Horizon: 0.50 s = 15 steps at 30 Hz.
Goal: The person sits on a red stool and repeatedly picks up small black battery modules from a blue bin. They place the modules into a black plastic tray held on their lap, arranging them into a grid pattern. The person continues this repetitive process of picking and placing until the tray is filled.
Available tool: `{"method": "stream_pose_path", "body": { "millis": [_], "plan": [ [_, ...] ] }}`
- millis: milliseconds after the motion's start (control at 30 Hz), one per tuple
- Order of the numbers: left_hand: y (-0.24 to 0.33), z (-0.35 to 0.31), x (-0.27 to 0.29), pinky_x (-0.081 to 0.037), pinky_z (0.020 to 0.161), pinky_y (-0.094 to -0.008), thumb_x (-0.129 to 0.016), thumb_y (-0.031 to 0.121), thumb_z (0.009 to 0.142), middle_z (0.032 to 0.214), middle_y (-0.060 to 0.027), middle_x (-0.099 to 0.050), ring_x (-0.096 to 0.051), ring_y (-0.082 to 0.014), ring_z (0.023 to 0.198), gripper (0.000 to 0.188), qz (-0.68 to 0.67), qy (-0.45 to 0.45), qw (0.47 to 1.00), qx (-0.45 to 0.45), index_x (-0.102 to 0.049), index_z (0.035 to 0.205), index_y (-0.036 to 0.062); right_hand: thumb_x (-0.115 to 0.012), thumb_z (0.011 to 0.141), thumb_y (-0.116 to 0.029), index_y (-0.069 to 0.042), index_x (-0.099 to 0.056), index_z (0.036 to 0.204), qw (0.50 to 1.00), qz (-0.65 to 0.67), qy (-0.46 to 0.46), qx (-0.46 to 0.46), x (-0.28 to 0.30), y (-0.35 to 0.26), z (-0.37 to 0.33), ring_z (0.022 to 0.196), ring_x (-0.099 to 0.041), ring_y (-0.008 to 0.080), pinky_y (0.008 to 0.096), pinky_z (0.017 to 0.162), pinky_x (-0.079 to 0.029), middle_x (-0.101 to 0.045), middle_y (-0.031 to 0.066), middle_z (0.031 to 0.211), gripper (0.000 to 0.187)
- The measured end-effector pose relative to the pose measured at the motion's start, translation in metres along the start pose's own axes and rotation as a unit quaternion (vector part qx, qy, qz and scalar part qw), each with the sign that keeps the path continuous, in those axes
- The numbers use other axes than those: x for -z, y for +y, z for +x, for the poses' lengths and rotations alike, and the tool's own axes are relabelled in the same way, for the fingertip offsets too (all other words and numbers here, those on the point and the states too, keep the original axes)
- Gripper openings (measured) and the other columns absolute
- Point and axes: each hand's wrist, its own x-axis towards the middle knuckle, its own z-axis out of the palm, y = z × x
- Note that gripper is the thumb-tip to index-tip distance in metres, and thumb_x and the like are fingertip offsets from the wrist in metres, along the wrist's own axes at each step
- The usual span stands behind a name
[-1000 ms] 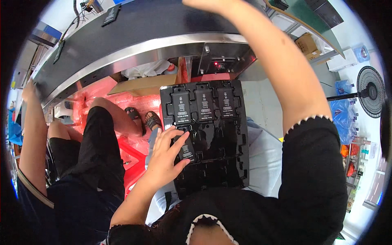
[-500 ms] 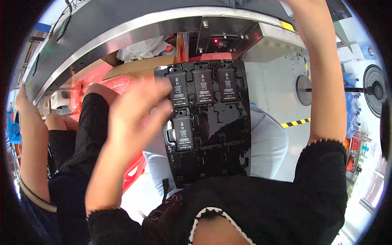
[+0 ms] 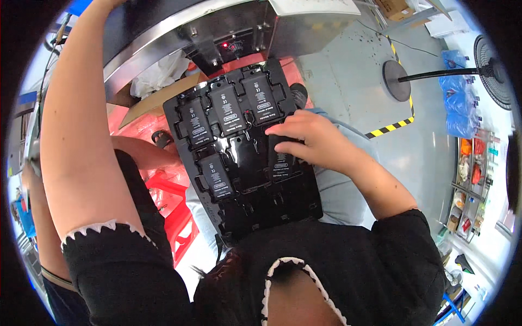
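A black moulded plastic tray (image 3: 253,209) lies tilted across my lap. Flat black batteries with white print sit in its slots: a far row of three, including a middle battery (image 3: 227,111), and a left battery (image 3: 216,176) in the row nearer me. At that row's right side is another battery (image 3: 283,163), partly covered by my right hand (image 3: 310,136). My right thumb and index finger are spread apart over its far end, seemingly touching it. My left arm stretches up to the worktop; only the base of my left hand (image 3: 111,2) shows at the top edge, its fingers out of frame.
A metal-edged worktop (image 3: 157,41) runs above the tray, with a cardboard box (image 3: 157,100) beneath. Another person sits at my left, next to a red stool (image 3: 182,217). A fan (image 3: 397,80) stands on the right, near yellow-black floor tape (image 3: 389,127).
My right hand has come down from the worktop onto the tray, where a battery now lies beneath it. My left hand has swung from the tray up to the worktop. The view has shifted.
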Motion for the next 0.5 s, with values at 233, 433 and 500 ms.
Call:
{"method": "stream_pose_path", "body": {
  "millis": [233,433,500],
  "plan": [
    [0.025,-0.134,-0.045,-0.038,0.106,-0.0379,-0.08,0.029,0.074,0.137,-0.0182,-0.053,-0.052,-0.0293,0.124,0.074,0.129,0.201,0.92,-0.31,-0.051,0.139,0.0076,-0.077,0.075,-0.018,-0.013,-0.073,0.105,0.996,-0.02,0.043,0.071,0.0,0.014,0.005,0.087,-0.054,0.0255,0.0363,0.079,-0.044,-0.06,0.0036,0.086,0.03],
    [0.021,-0.291,-0.136,-0.027,0.113,-0.0543,-0.087,0.024,0.059,0.136,-0.0158,-0.048,-0.042,-0.036,0.132,0.089,0.089,-0.077,0.969,-0.216,-0.049,0.138,0.0057,-0.08,0.072,-0.019,-0.016,-0.076,0.097,0.985,-0.02,0.104,0.139,-0.017,0.025,0.008,0.096,-0.052,0.0228,0.0343,0.084,-0.043,-0.06,0.0005,0.101,0.026],
    [0.005,-0.309,-0.164,-0.024,0.115,-0.0549,-0.088,0.022,0.057,0.137,-0.0158,-0.046,-0.04,-0.0363,0.134,0.092,0.073,-0.107,0.975,-0.179,-0.048,0.139,0.0045,-0.079,0.073,-0.018,-0.015,-0.077,0.096,0.981,0.007,0.102,0.165,-0.014,0.032,0.013,0.1,-0.053,0.022,0.0338,0.086,-0.043,-0.063,0.0005,0.105,0.023]
  ]
}}
